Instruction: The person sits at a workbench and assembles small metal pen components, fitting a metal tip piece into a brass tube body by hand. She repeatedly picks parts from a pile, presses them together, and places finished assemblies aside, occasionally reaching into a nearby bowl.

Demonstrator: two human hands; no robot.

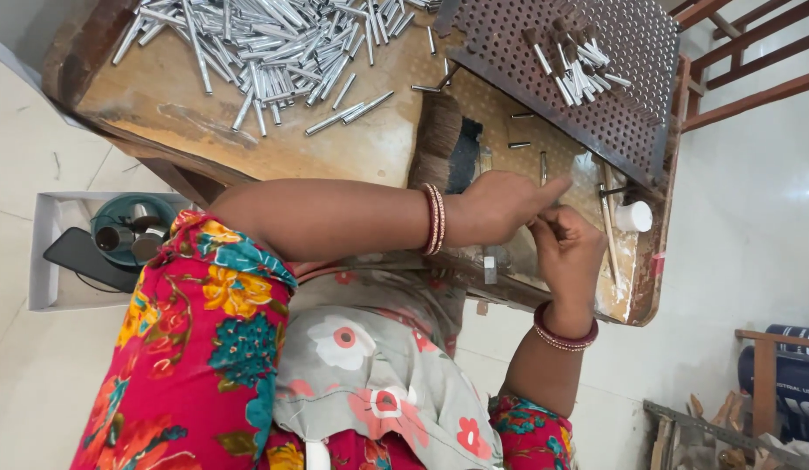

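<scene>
my left hand (500, 207) and right hand (568, 252) meet at the near edge of the worn wooden desk (378, 148), fingers pinched shut on a thin dark pin (554, 228). shiny metal tubes (274, 52) heap well apart; a rusty perforated plate (631, 96) slants just beyond.

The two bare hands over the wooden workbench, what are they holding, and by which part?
The left hand and right hand meet fingertip to fingertip; what they pinch there is hidden, so it cannot be told.

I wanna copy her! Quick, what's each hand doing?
Left hand: fingers pinched together, index pointing out, over the wooden table; what it holds cannot be told.
Right hand: closed on something thin, too small to name.
</scene>
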